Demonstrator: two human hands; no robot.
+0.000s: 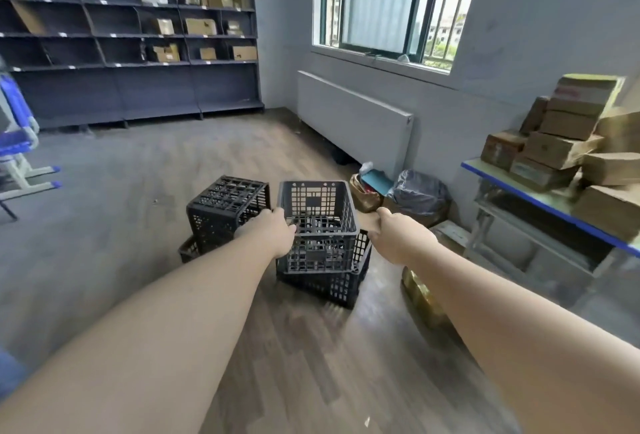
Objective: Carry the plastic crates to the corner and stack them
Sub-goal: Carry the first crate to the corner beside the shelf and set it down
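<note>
Near the floor's window-side wall, both hands, left hand (277,231) and right hand (391,236), each grip clamped on the rim of the top crate (317,222), hold it in a lower crate (341,283). Two more crates (225,212) wait just beside, so I judge the stacking partway done.

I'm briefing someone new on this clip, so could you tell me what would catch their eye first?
Two bare arms reach forward, the left hand and right hand gripping opposite rims of a black plastic crate at centre, above another crate on the wooden floor. An upturned crate stands just left; cardboard boxes pile on a table at right.
</note>
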